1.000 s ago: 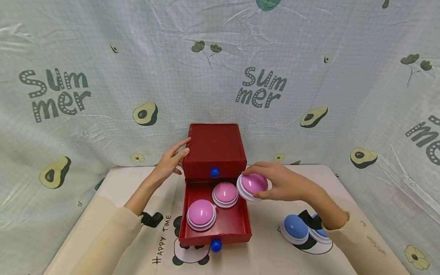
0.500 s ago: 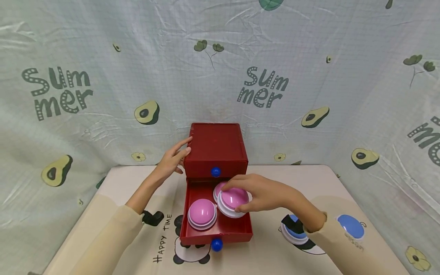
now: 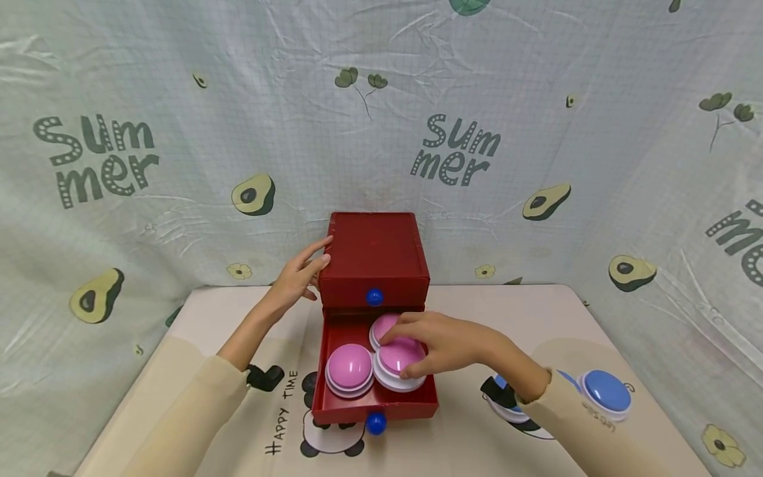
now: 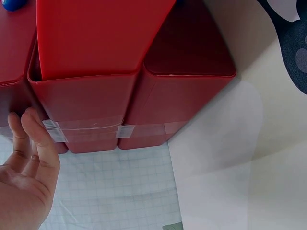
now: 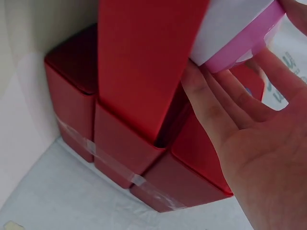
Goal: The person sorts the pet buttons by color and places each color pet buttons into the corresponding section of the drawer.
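My right hand [image 3: 450, 341] grips a pink dome push button [image 3: 398, 359] with a white base, thumb and fingers around its rim, low inside the pulled-out red drawer [image 3: 411, 412]. In the right wrist view, that push button's white underside [image 5: 228, 28] shows beside the drawer's side wall [image 5: 144, 62]. Two more pink push buttons lie in the drawer: one at front left [image 3: 349, 366], the other at the back [image 3: 381, 326], partly hidden by my right fingers. My left hand [image 3: 292, 281] rests its extended fingertips on the left side of the red drawer cabinet [image 3: 375, 245].
A blue push button [image 3: 607, 391] stands on the patterned tablecloth [image 3: 459, 424] at right. Another blue one [image 3: 507, 412] is partly covered by my right sleeve. Clear tape [image 4: 91, 124] joins the cabinet's stacked boxes. A printed curtain [image 3: 369, 159] hangs behind.
My right hand has carried the pink push button leftward from beside the cabinet and down into the drawer, between the other pink one and the right wall. The left hand has stayed put.
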### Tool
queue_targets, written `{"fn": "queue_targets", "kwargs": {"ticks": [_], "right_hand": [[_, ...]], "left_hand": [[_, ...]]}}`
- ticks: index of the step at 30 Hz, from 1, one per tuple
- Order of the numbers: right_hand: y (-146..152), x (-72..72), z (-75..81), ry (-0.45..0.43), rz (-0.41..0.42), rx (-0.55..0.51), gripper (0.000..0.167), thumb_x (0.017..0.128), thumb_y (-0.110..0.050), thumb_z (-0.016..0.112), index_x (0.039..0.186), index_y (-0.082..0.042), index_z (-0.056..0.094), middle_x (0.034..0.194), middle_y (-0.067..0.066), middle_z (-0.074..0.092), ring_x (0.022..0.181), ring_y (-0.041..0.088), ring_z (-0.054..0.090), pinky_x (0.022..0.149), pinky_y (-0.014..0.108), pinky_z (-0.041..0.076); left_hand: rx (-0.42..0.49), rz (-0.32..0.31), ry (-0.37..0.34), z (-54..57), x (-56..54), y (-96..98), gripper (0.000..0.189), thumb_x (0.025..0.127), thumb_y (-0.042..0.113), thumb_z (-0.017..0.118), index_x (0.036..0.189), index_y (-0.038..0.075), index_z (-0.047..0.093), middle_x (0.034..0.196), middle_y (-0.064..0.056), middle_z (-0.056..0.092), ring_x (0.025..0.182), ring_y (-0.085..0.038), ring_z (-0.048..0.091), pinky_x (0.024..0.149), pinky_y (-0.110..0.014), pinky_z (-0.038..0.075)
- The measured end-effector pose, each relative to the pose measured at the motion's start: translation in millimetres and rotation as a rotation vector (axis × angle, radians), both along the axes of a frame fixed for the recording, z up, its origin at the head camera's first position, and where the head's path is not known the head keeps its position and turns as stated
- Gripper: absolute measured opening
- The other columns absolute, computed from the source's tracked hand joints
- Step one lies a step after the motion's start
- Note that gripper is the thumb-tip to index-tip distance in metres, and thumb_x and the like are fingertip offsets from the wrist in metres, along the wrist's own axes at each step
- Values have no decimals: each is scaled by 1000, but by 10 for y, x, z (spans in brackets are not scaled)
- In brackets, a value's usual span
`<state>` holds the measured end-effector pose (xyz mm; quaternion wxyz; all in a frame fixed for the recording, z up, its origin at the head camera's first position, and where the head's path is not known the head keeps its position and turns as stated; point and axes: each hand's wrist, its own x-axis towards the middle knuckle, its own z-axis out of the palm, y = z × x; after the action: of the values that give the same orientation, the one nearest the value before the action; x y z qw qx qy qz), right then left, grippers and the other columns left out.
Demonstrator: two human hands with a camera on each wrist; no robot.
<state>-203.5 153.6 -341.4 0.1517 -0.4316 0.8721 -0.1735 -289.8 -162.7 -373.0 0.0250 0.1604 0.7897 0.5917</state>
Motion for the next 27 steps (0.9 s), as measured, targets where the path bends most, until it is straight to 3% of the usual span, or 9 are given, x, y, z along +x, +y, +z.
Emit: {"fn": "queue_targets", "kwargs": {"ticks": [8, 27], "right_hand": [[-35, 2, -87, -5, -12, 34, 51, 87, -39, 75, 136, -27, 66, 134, -3, 62, 121, 13, 56, 95, 28, 55], [-50, 34, -81, 56, 10, 61, 52, 86, -32, 81, 135, -23, 68, 134, 0, 63, 123, 16, 59, 98, 30, 55]], "left_hand": [[2, 2, 2, 3, 0, 2, 56, 108, 35, 51, 161, 27, 38, 85, 3, 65, 67, -11, 64, 57, -29, 57], [-1, 4, 0, -1, 2, -14, 56, 108, 35, 50, 162, 28, 36, 82, 4, 64, 67, -11, 64, 58, -30, 57]]}}
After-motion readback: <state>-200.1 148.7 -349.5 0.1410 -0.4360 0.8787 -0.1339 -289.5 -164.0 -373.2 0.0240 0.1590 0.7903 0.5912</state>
